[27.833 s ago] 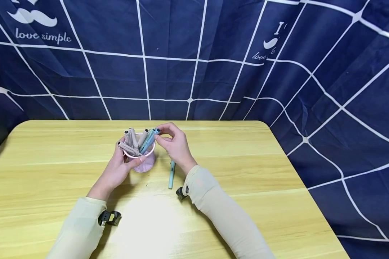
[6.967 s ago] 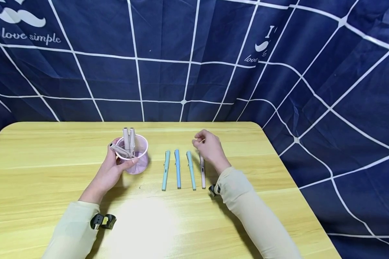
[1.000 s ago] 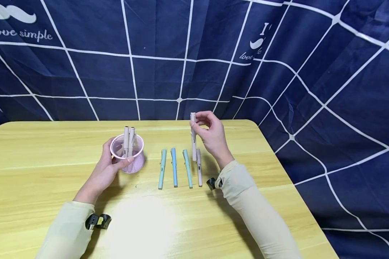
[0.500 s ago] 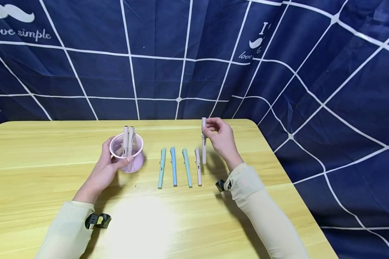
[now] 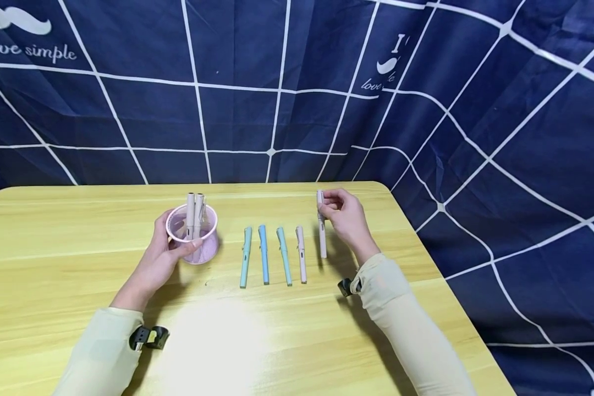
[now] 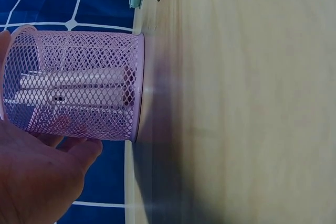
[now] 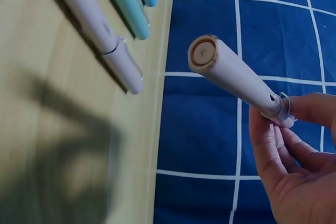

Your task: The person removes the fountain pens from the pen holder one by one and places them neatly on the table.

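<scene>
My left hand [image 5: 153,264] grips a pink mesh pen cup [image 5: 206,252], which stands on the table. Two pale grey pens [image 5: 190,212] lean upright inside it; the mesh also shows them in the left wrist view. Over on the right, my right hand [image 5: 350,224] pinches a pale lilac-grey pen [image 5: 322,239] near its cap, tip end down, above the table. In the right wrist view that pen [image 7: 241,80] hangs clear of the wood. Left of it lie a teal pen [image 5: 246,258], a blue pen [image 5: 264,256], a second teal pen [image 5: 284,257] and a lilac pen [image 5: 302,256], side by side.
The light wooden table [image 5: 79,231] has a rounded far edge. Behind it and to the right hangs a dark blue curtain [image 5: 247,121] with white lines. A bright glare [image 5: 213,346] covers the near middle of the table.
Pens have left the cup since the oldest frame and now form a row. Within the last second my right hand carried its pen right and lower, past the lilac pen. My left hand keeps its grip.
</scene>
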